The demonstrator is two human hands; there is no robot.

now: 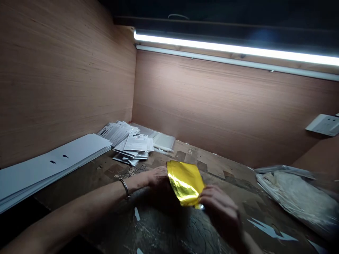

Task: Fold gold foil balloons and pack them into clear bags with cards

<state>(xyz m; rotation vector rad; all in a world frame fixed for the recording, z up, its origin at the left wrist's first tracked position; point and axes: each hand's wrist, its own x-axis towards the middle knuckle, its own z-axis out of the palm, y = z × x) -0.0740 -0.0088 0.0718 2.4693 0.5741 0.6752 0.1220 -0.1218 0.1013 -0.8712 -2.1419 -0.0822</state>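
Stack of white sheets (53, 169), two black marks on top, runs off the left edge of view on a scarred worktop (225, 169). Behind it, several printed leaflets (129, 144) in loose piles, count not readable. One metal bangle (124, 187) on the left wrist. Left hand (159, 185) behind one gold foil pouch (185, 183), fingers hidden, grip not determinable. Right hand (219, 211) at the pouch's lower edge, fingers (212, 197) curled close together, pinching it, pouch raised above the worktop. Far right, one plastic-wrapped bundle (296, 201), partly cut off, and one white wall plate (324, 125)
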